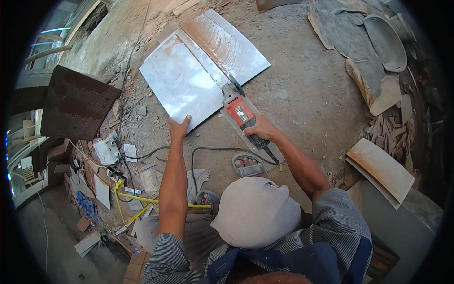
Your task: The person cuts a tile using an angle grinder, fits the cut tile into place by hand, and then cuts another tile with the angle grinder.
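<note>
My right hand [261, 128] is wrapped around the rear body of a red and black angle grinder [240, 112]. The grinder's disc [236, 85] stands at the near edge of glossy white tile [182, 78] on the ground, where a long straight line runs across it. Reddish dust covers part of the tile's right portion [231, 42]. My left hand [179, 128] grips the tile's near left corner, thumb on top; its other fingers are partly hidden. Below the grinder lies a narrow grey strip [276, 152].
A black cord [217, 148] curls from the grinder toward a white box-like object [107, 150] at left. A dark brown panel [78, 103] leans at far left. Yellow bars [146, 200] lie near my feet. Stacked tiles [380, 165] and broken pieces [390, 130] are at right.
</note>
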Demonstrator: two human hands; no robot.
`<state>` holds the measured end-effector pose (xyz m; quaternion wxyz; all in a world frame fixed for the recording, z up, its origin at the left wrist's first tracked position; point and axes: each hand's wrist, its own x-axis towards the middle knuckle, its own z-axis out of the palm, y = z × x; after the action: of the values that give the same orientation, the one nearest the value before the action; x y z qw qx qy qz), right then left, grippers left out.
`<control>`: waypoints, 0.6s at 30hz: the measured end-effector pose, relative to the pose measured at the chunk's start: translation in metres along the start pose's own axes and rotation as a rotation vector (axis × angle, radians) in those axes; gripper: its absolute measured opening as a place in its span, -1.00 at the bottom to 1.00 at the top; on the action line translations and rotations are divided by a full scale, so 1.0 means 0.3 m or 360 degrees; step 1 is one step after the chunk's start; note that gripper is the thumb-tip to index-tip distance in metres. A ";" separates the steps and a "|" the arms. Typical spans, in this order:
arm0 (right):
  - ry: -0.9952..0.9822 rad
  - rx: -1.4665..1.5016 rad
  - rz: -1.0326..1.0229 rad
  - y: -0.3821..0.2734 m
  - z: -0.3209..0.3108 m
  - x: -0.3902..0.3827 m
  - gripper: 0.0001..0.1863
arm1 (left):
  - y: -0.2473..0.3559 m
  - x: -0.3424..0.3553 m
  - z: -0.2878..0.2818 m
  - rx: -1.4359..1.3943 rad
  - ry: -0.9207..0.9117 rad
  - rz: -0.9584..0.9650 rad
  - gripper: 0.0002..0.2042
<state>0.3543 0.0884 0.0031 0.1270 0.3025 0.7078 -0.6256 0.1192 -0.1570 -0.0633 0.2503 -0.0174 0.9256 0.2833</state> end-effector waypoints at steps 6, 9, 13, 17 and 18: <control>0.0087 0.0188 -0.0159 -0.044 -0.022 -0.122 -0.37 | 0.026 -0.058 -0.056 0.0231 0.0080 0.0060 -0.11; 0.0166 0.0525 -0.0259 -0.095 -0.047 -0.143 -0.43 | 0.088 -0.174 -0.003 0.0270 0.0510 0.0407 -0.24; 0.0144 0.0651 -0.0187 -0.175 -0.091 -0.118 -0.49 | 0.270 -0.344 0.094 -0.0928 -0.0988 0.0485 -0.48; 0.0107 0.0826 -0.0263 -0.275 -0.094 -0.114 -0.49 | 0.441 -0.483 0.098 -0.1564 -0.1232 0.0372 -0.33; 0.0088 0.0877 -0.0311 -0.300 -0.088 -0.120 -0.49 | 0.471 -0.501 0.079 -0.1738 -0.1277 0.0269 -0.28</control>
<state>0.3350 0.1011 0.1008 -0.0401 0.2730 0.5403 -0.7949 0.2367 -0.0424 0.0639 0.5064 0.0376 0.4838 0.7128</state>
